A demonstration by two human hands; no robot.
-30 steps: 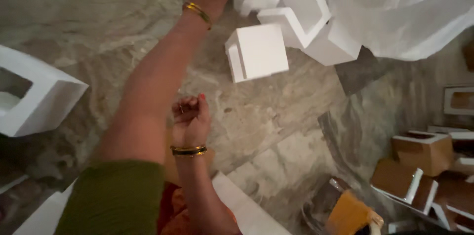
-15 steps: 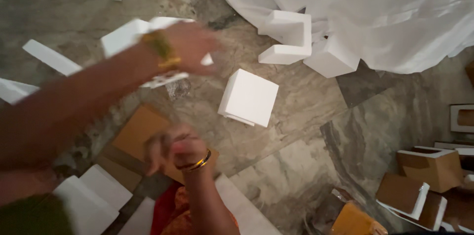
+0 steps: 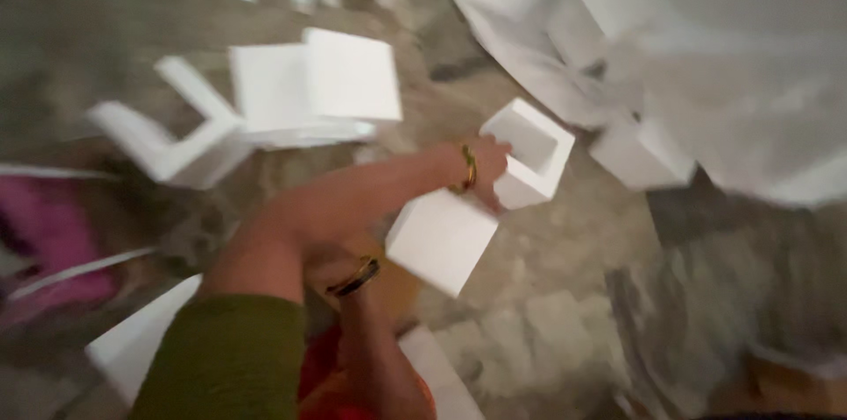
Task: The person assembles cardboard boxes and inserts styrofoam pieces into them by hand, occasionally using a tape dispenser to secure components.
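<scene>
The whole view is motion-blurred. My left arm, in a green sleeve, stretches across the middle. My left hand (image 3: 488, 166), with a gold bangle at the wrist, grips the near wall of an open white box (image 3: 532, 148) on the stone floor. A closed white box (image 3: 441, 239) lies just below that hand, close to the forearm. My right hand (image 3: 325, 259), also wearing a bangle, sits under the left forearm and is mostly hidden; its fingers cannot be made out.
Folded white boxes and flat white panels (image 3: 309, 85) lie at upper left. A heap of white sheeting and boxes (image 3: 706, 76) fills the upper right. A pink object (image 3: 44, 243) is at the left edge, a white panel (image 3: 132, 341) at lower left.
The view has swung and blurred. My left hand moved from the flat white pieces at left over to the open box at centre right. My right hand stayed low near my body.
</scene>
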